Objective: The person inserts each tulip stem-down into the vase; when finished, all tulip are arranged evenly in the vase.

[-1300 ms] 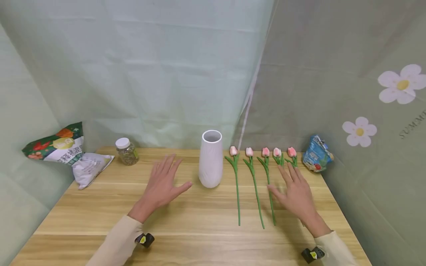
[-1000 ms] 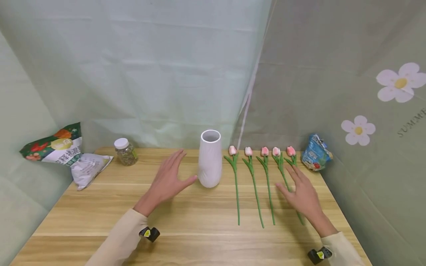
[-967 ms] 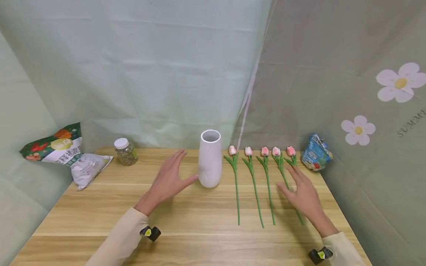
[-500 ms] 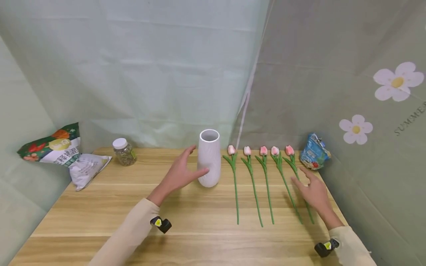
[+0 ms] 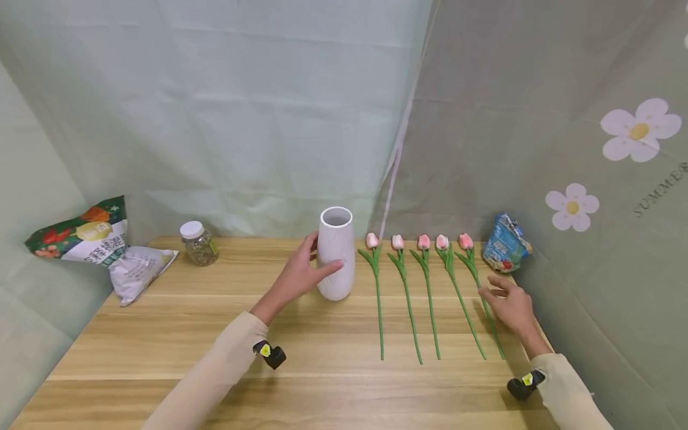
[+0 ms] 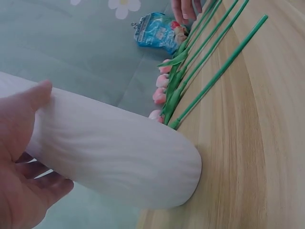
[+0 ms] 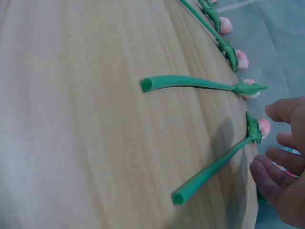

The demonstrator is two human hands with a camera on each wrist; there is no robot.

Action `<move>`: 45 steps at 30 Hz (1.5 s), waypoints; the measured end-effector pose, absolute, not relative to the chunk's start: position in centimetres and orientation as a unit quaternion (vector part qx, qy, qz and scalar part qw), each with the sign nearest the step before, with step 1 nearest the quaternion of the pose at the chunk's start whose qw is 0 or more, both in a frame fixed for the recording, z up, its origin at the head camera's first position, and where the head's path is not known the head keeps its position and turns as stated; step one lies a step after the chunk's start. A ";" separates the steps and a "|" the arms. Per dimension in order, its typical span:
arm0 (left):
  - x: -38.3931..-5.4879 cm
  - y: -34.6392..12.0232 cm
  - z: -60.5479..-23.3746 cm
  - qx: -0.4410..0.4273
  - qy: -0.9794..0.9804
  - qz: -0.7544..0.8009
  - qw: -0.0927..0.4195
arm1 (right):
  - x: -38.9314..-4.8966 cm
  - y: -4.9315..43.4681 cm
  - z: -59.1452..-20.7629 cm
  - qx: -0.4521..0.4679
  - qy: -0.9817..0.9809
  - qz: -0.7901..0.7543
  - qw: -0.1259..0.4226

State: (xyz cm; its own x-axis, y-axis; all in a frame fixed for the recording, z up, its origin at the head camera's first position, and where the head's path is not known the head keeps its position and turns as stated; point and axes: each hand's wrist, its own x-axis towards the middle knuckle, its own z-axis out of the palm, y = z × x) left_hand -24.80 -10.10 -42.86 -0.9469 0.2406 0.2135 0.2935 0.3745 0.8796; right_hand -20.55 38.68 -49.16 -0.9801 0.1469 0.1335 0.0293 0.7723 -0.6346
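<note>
Now the left hand [image 5: 298, 276] has closed round the vase [image 5: 337, 266], apparently steadying it; the right hand [image 5: 513, 306], half-curled and empty, has narrowed beside the rightmost tulip [image 5: 472, 267].

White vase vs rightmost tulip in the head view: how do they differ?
Pose: the white vase stands upright; the rightmost tulip lies flat. Colour: the vase is white; the tulip is pink on top, green below. Girth: the vase is broad, the tulip slender. Shared: both rest on the wooden table.
</note>
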 end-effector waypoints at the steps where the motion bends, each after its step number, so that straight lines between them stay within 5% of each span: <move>1: -24.9 -10.1 -42.9 -0.157 -0.827 -0.540 0.023 | -20.7 38.7 -49.3 -0.048 -0.937 0.334 0.086; 45: -25.1 -10.3 -42.8 -0.178 -0.837 -0.517 0.034 | -23.5 38.6 -49.6 -0.118 -0.942 0.307 0.064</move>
